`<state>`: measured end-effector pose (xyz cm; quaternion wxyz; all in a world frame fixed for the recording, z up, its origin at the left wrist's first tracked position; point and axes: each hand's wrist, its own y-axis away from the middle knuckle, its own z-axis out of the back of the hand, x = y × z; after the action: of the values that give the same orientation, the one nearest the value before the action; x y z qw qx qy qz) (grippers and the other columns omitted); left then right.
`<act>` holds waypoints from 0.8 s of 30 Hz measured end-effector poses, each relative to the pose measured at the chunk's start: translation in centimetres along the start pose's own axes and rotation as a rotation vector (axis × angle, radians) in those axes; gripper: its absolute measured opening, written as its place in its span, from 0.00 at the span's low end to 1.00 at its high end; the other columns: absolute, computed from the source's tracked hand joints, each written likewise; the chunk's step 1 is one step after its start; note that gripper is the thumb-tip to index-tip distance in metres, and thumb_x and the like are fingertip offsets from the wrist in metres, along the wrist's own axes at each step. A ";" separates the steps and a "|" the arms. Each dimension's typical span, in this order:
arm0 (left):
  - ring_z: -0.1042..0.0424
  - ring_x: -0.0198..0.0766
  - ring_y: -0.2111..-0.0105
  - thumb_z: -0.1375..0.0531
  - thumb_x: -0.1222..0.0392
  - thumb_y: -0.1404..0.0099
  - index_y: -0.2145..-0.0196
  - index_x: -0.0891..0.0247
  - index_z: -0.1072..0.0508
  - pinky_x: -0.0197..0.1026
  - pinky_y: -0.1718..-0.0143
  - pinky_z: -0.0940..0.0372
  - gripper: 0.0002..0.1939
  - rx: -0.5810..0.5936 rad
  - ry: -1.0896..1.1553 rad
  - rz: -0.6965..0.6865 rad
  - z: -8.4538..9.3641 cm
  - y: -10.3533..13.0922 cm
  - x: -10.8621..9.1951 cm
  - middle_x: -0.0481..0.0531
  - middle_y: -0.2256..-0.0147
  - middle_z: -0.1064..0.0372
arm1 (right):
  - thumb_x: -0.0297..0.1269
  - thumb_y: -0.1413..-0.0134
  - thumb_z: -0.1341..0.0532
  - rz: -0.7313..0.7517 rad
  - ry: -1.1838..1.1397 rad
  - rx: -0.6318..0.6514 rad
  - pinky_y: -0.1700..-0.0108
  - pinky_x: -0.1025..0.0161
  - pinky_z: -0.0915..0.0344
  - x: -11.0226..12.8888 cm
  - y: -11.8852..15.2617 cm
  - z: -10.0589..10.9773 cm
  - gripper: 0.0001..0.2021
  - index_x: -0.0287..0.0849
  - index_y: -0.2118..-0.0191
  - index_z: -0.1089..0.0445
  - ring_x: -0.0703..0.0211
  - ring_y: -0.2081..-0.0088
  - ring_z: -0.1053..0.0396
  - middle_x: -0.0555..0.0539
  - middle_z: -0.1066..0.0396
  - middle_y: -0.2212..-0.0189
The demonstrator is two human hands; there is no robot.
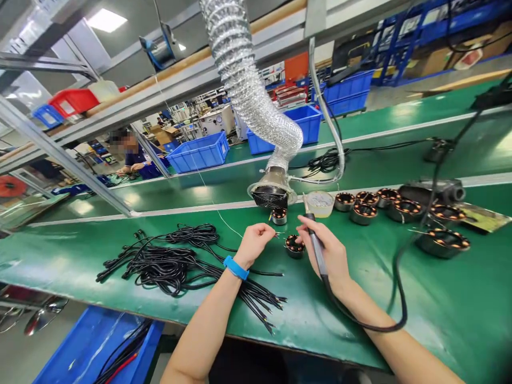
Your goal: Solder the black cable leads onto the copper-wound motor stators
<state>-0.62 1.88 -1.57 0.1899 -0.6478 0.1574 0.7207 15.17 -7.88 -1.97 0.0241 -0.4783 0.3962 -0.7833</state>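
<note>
My left hand (254,244), with a blue wristband (236,268), is closed in a pinch. A thin pale solder wire (219,213) runs down from above into it, and fine ends stick out past the fingertips. In my right hand (331,255) is a soldering iron (317,249), its tip tilted up and away from me. Beside the right fingertips, a small ring-shaped motor stator (295,248) with copper windings sits on the green bench (192,314). Another stator (279,216) stands behind it, under the fume hood. Black cables (168,266) lie bundled left of my left hand.
A silver fume duct (256,90) hangs over the middle, ending in a hood (272,188). To the right are a clear round tub (320,204), several stators (364,213) and a grey iron holder (436,189). Blue bins (200,154) and a seated person (134,154) are beyond.
</note>
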 end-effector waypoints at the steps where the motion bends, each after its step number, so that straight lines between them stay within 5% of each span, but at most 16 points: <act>1: 0.51 0.26 0.82 0.38 0.53 0.43 0.73 0.67 0.28 0.32 0.78 0.53 0.12 -0.017 0.005 0.007 0.0 -0.1 0.2 0.40 0.84 0.48 | 0.40 0.34 0.43 -0.050 -0.050 -0.008 0.62 0.63 0.29 0.0 -0.1 0.2 0.16 0.47 0.43 0.32 0.63 0.71 0.28 0.49 0.28 0.65; 7: 0.49 0.26 0.82 0.37 0.52 0.44 0.72 0.66 0.27 0.32 0.76 0.49 0.12 -0.020 0.012 0.040 -0.5 -0.5 1.1 0.40 0.84 0.47 | 0.47 0.33 0.46 -0.234 -0.207 0.037 0.78 0.67 0.37 -0.2 0.1 0.8 0.18 0.41 0.52 0.27 0.65 0.82 0.36 0.54 0.34 0.81; 24: 0.50 0.25 0.82 0.36 0.51 0.44 0.73 0.66 0.27 0.32 0.78 0.52 0.13 -0.032 0.021 0.054 -0.4 -0.6 1.3 0.39 0.85 0.48 | 0.39 0.35 0.47 0.033 0.049 0.127 0.69 0.63 0.31 -0.1 0.3 0.6 0.14 0.42 0.62 0.24 0.60 0.76 0.28 0.51 0.26 0.78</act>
<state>-0.13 2.27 -2.89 0.1586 -0.6539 0.1653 0.7211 15.55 -8.41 -2.15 0.0575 -0.4499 0.3538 -0.8180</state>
